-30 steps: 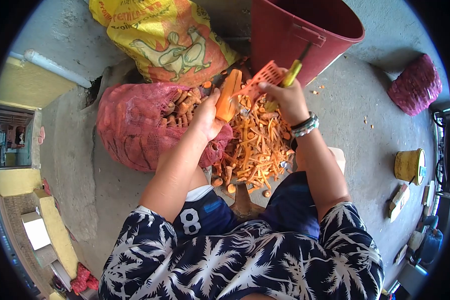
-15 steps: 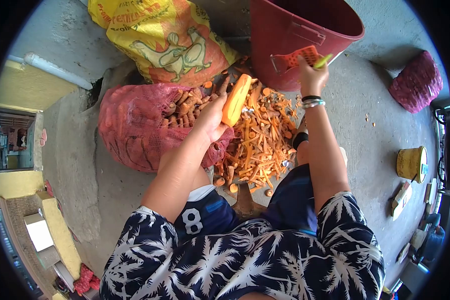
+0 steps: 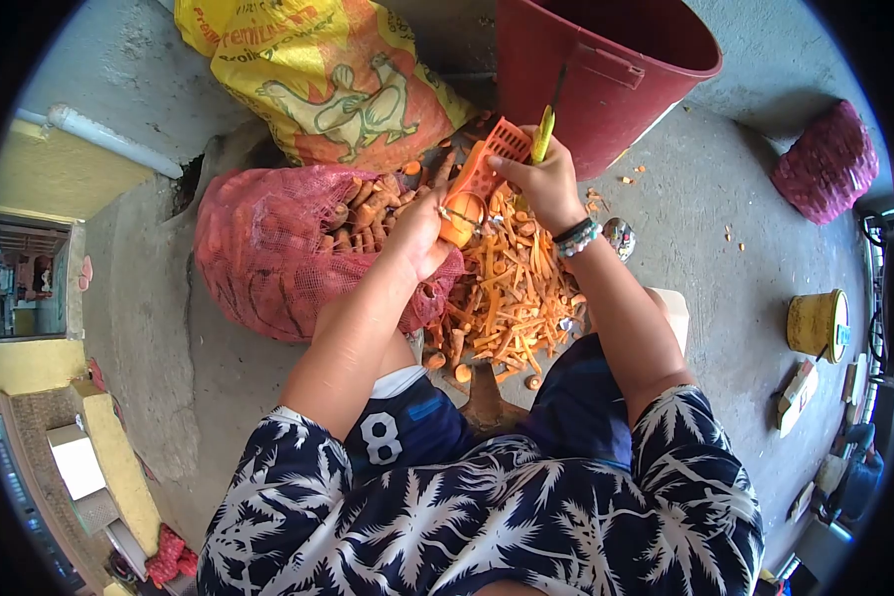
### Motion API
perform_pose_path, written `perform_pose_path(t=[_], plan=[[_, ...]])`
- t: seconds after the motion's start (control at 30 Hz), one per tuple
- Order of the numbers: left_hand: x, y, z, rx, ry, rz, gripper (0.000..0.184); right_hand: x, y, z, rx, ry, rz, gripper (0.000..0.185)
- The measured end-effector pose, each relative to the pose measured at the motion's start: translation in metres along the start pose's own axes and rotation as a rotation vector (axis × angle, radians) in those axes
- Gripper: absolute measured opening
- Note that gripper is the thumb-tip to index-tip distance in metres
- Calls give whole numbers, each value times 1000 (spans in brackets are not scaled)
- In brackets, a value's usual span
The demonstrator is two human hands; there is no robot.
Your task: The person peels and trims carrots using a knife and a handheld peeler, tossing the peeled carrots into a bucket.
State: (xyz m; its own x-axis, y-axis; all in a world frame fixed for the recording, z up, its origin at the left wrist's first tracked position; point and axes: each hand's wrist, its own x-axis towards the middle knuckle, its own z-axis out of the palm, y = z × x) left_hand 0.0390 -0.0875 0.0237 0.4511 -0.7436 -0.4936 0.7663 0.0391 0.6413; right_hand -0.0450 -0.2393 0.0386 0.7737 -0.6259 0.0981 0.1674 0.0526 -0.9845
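Observation:
My left hand [image 3: 417, 236] is closed around a peeled orange carrot [image 3: 457, 232], its far end tilted up and away from me. In my right hand [image 3: 548, 184] is an orange peeler [image 3: 483, 167] with a perforated handle, its blade end lying over the carrot. The same hand also grips a slim yellow tool [image 3: 542, 135] with a thin dark tip, perhaps a knife. Below both hands, peelings and carrot ends [image 3: 512, 298] are heaped on the floor. Unpeeled carrots [image 3: 372, 214] show at the mouth of a red mesh sack [image 3: 268, 253] beside my left forearm.
A yellow printed feed sack [image 3: 338, 89] stands ahead, next to a large dark red bin [image 3: 596, 99]. To the right are a purple mesh sack [image 3: 826, 164] and a yellow bucket [image 3: 817, 325] on the concrete floor [image 3: 725, 288].
My right hand has moved left from in front of the bin, bringing the peeler onto the carrot. The yellow tool has turned more upright. My left hand stays almost in place.

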Motion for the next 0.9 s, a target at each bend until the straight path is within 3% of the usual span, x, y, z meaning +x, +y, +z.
perform_pose_path(t=[0.1,0.13,0.2,0.27,0.33,0.43,0.47,0.53,0.6,0.63,0.67,0.73,0.77,0.87,0.9], plan=[[-4,6,11,21,47,9,30,6,-11,1,0,96,43,40],[-9,8,18,6,102,21,30,12,-5,-5,-149,135,27,36],[-4,1,5,40,71,-8,31,24,-6,-17,-90,330,15,32],[-6,1,-2,78,42,-35,32,48,11,-51,-223,633,-220,24],[-15,3,-4,96,43,-95,33,53,5,-83,-105,739,-130,23],[-22,13,2,105,62,-79,39,38,-4,-78,-21,654,-203,22],[-23,16,2,136,63,-76,42,29,-8,-71,-31,531,-163,31],[-20,15,-2,171,-16,-101,42,12,-18,-48,-27,379,-84,32],[-21,10,2,368,-145,60,42,3,-17,-31,39,260,-15,32],[-20,9,2,361,-154,43,42,1,-16,-25,29,231,38,31],[-21,8,2,364,-156,41,42,2,-12,-23,-62,266,10,30],[-25,7,2,417,-168,3,40,24,-8,-40,-116,567,21,31],[-24,7,-2,410,-174,-33,42,39,3,-58,-101,696,-168,27],[-25,13,-12,469,-40,-121,44,43,7,-92,-105,685,-79,22],[-16,8,-23,627,23,-101,46,38,7,-95,-191,673,-43,23]])
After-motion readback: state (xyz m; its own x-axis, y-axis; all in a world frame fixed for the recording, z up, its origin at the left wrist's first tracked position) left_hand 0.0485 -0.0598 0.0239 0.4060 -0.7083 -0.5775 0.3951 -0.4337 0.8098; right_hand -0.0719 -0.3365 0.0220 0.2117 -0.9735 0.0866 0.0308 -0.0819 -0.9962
